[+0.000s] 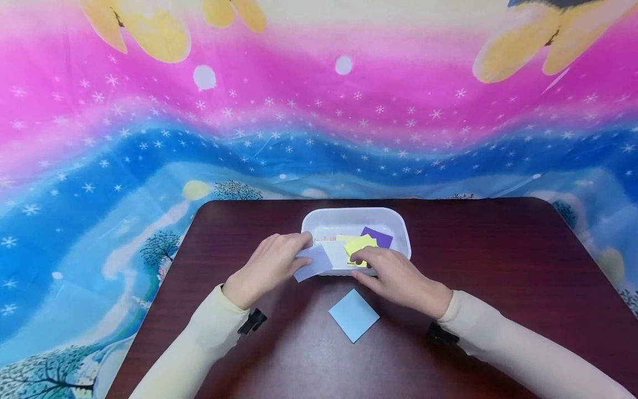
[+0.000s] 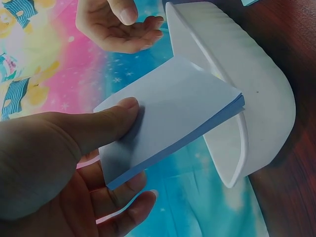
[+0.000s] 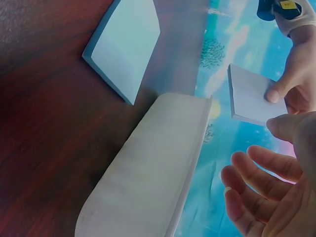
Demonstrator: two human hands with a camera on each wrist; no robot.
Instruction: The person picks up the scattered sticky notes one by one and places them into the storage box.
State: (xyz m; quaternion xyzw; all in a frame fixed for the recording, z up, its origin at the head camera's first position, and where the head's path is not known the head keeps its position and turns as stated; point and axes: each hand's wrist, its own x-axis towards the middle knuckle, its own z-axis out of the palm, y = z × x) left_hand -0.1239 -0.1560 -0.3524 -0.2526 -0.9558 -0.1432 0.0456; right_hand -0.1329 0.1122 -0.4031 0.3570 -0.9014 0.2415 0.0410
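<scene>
My left hand (image 1: pixel 274 263) pinches a pale lavender pad of sticky notes (image 1: pixel 314 263) between thumb and fingers, over the near left rim of a white plastic tub (image 1: pixel 406 244). The pad's layered edge shows in the left wrist view. Over the tub's near right side is my right hand (image 1: pixel 399 277), close to the yellow notes (image 1: pixel 366 242). Its fingers are loosely bent with nothing between them in the right wrist view (image 3: pixel 266 182). A purple pad (image 1: pixel 380 237) lies behind the yellow ones. On the table in front of the tub rests a light blue pad (image 1: pixel 354 316).
The dark reddish-brown table (image 1: pixel 498 255) has rounded far corners. Behind it hangs a colourful cloth (image 1: pixel 299 83) in pink and blue with snowflakes. Black clips (image 1: pixel 253 321) sit at both wrists.
</scene>
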